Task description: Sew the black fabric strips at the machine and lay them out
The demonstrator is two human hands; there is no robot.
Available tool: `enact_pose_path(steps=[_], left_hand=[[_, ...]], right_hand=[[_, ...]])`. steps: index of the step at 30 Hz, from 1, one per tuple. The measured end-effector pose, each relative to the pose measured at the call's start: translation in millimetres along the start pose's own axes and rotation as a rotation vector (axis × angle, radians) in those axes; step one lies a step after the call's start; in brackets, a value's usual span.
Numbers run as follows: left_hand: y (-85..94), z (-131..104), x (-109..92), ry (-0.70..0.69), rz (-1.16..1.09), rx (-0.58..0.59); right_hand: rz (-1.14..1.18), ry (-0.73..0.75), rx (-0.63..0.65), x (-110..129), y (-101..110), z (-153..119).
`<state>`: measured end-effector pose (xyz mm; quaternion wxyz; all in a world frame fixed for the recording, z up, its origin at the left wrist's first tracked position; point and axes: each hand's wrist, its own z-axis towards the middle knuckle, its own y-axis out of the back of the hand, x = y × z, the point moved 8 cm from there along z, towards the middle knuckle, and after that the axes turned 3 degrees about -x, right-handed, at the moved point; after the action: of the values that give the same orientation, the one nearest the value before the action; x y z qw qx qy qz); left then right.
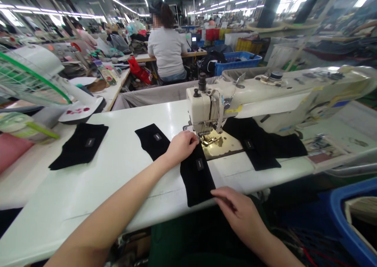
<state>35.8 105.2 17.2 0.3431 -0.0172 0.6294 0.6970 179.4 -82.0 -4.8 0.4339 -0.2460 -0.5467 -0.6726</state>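
Observation:
A black fabric piece with a small label (196,182) lies on the white table in front of the sewing machine (206,106). My left hand (183,144) is closed at its far end, beside the lit presser foot (209,139). Thumb and fingers of my right hand (235,206) pinch the near right corner of the same piece. Another labelled black piece (151,138) lies left of my left hand, partly hidden by my wrist and forearm. More black pieces (256,147) rest to the right, partly behind the machine head.
Further left lies a stack of black pieces (81,147). A white and green fan (38,78) and a lidded container (22,127) stand at the left edge. A blue crate (335,216) is at lower right. Ahead, a person in a white shirt (167,49) sits facing away.

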Motion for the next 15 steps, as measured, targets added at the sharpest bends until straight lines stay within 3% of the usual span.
enact_pose_path(steps=[4, 8, 11, 15], left_hand=[[4.1, -6.0, -8.6, -0.114, 0.173, -0.153], [0.9, -14.5, -20.3, -0.232, 0.403, -0.193], [-2.2, -18.3, -24.2, -0.269, 0.445, -0.16], [-7.9, -19.5, -22.8, -0.309, 0.297, -0.049]], right_hand=[[-0.127, 0.183, -0.072, 11.9, 8.4, 4.9], [-0.272, 0.266, -0.057, 13.1, 3.1, 2.2], [-0.294, 0.309, -0.046, 10.6, -1.4, -2.6], [-0.271, 0.306, -0.066, 8.5, 0.6, -2.9]])
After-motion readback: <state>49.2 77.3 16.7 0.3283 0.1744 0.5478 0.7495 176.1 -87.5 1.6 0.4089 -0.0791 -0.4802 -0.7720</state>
